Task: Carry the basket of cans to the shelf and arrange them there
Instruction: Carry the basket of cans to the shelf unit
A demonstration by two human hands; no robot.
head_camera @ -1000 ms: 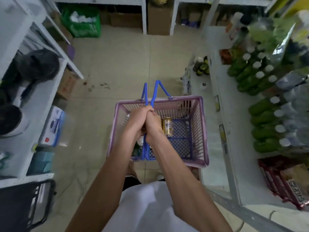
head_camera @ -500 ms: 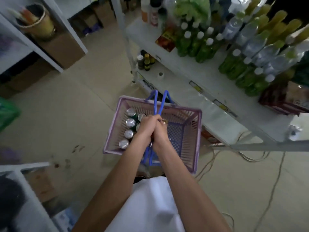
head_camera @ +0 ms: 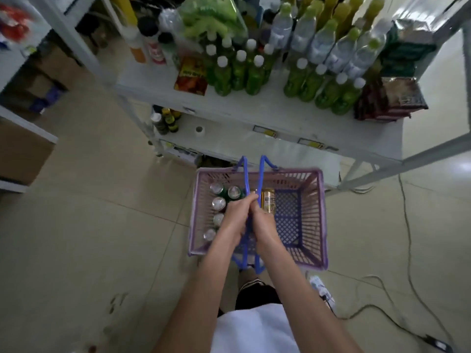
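Basket (head_camera: 316,215) of cans (head_camera: 218,203) — held just before the shelf (head_camera: 254,108); left hand (head_camera: 235,221) and right hand (head_camera: 265,222), fingers closed on blue handles (head_camera: 245,174). Keep level — set down gently.

Blurred at eleven o'clock: red packets (head_camera: 14,26); hidden under clasped hands (head_camera: 251,221): part of basket's cans (head_camera: 218,203).

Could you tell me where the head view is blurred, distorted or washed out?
Head view: upper-left shelf goods smear with motion blur; wide-angle bending curves the shelf; glare whitens the floor at right; the hands and basket stay fairly sharp.
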